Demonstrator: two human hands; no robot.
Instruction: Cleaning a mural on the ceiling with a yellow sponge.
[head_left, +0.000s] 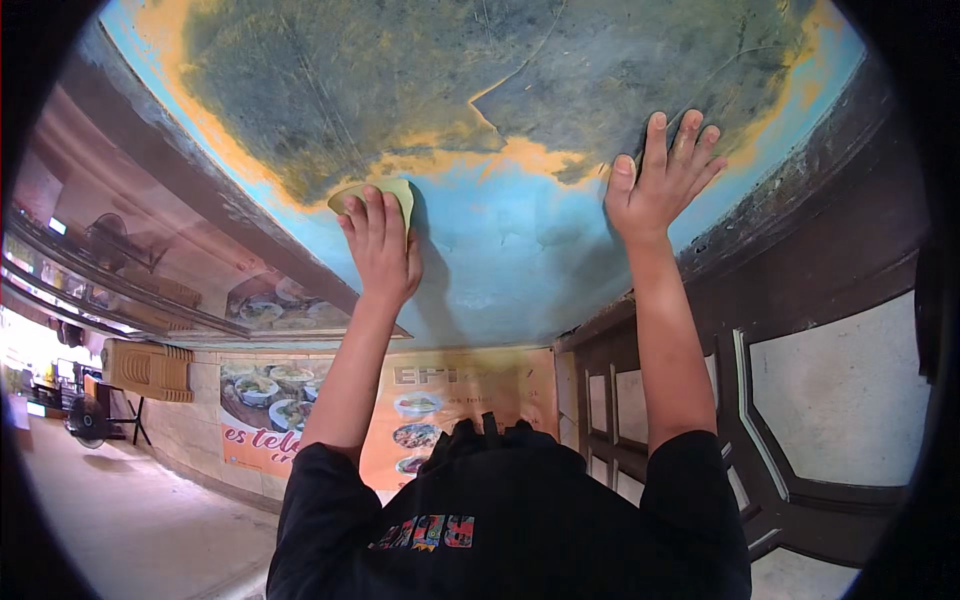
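A worn painted wall surface (500, 250) fills the upper middle, light blue with orange edges around a large dark grey patch. My left hand (378, 245) presses a pale yellow-green piece of sandpaper (400, 192) against it, where the blue meets the orange. The fingers lie over the sheet and hide much of it; its gritty side is out of sight. Farther right, my right hand (662, 188) rests on the same surface beside the grey patch. Its fingers are spread, with nothing in them.
Dark-framed glass (170, 250) runs along the left, and a dark door with pale panels (840, 390) stands at right. Beyond my arms hang food-picture banners (262, 410). Stacked brown plastic chairs (150, 370) and a black fan (88, 422) stand at far left.
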